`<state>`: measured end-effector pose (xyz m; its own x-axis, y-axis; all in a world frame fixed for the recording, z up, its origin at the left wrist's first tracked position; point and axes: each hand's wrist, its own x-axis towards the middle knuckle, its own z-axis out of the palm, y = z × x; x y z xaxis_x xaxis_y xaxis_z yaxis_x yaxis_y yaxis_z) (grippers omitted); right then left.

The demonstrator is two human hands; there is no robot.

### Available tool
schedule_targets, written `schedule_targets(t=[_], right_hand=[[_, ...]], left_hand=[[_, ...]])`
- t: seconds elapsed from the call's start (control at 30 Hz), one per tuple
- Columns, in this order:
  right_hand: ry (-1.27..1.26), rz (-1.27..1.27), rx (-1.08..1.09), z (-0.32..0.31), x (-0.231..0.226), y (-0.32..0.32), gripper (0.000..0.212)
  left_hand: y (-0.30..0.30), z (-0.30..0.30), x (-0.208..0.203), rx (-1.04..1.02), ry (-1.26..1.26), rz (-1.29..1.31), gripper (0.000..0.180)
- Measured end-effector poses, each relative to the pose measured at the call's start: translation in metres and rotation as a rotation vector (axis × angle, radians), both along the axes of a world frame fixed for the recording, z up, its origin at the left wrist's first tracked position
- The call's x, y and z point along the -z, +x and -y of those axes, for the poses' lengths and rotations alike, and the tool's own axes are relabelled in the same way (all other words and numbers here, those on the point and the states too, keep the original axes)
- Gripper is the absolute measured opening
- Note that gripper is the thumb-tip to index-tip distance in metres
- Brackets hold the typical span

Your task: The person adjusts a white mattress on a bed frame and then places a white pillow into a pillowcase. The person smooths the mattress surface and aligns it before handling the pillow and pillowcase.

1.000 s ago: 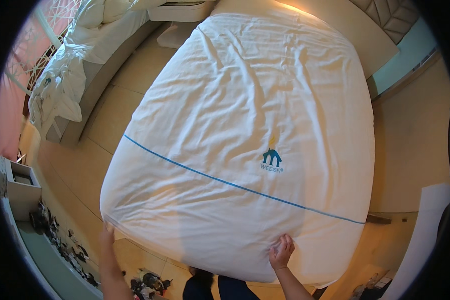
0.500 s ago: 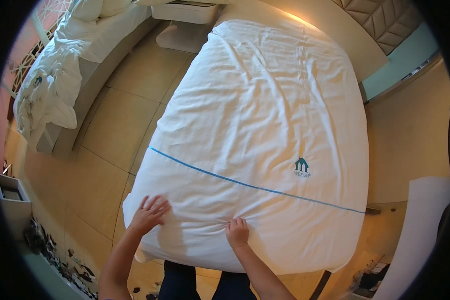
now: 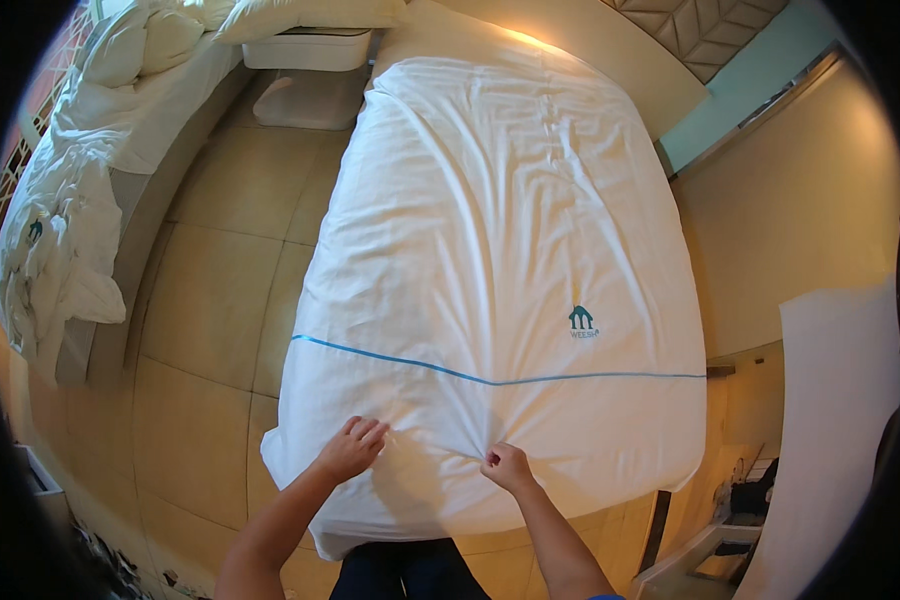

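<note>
A white duvet [image 3: 490,210] with a thin blue stripe and a small teal house emblem covers the bed before me. Its near end hangs close to my legs. My right hand [image 3: 507,467] pinches a bit of the cloth between the stripe and the near edge, and folds fan out from that point up the bed. To its left, my left hand [image 3: 353,449] is open, fingers slightly bent over the duvet; whether the fingertips touch the cloth is hard to see.
On the left a second bed [image 3: 130,235] carries rumpled white bedding and pillows. A white nightstand [image 3: 305,50] stands between the beds, above tiled floor [image 3: 215,270]. A padded headboard panel [image 3: 705,30] is at the far right, and a white surface [image 3: 838,400] at the right.
My right hand has drawn the pinched cloth taut, making longer folds up the bed. My left hand has moved right, nearer to it. The view has shifted too.
</note>
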<state>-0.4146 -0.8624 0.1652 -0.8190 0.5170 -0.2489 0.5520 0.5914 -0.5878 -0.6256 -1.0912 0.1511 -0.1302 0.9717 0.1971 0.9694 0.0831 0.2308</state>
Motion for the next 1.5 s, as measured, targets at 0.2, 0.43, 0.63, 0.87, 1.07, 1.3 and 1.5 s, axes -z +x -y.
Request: schedule_targets(t=[0.2, 0.43, 0.63, 0.87, 1.07, 1.3, 1.5], right_hand=[[-0.17, 0.03, 0.008, -0.002, -0.01, 0.002, 0.009], [-0.417, -0.014, 0.001, -0.017, -0.027, 0.005, 0.012], [-0.506, -0.129, -0.019, -0.019, -0.029, 0.009, 0.012], [-0.547, -0.143, -0.022, -0.022, -0.038, 0.012, 0.013], [-0.507, -0.159, -0.03, -0.021, -0.035, 0.016, 0.013], [-0.403, -0.187, -0.061, -0.023, -0.051, 0.013, 0.011], [-0.398, -0.212, -0.041, -0.025, -0.056, 0.018, 0.011]], left_hand=[[-0.005, -0.046, -0.002, -0.031, -0.042, -0.057, 0.025], [-0.009, -0.082, -0.001, 0.192, -0.121, -0.025, 0.028], [-0.001, -0.124, -0.03, 0.167, -0.064, 0.06, 0.017], [0.006, -0.162, -0.023, 0.33, -0.086, -0.012, 0.012], [0.005, -0.183, -0.042, 0.392, -0.169, -0.059, 0.016], [0.012, -0.22, -0.061, 0.258, 0.025, -0.088, 0.022], [0.007, -0.246, -0.046, 0.509, -0.31, -0.062, 0.008]])
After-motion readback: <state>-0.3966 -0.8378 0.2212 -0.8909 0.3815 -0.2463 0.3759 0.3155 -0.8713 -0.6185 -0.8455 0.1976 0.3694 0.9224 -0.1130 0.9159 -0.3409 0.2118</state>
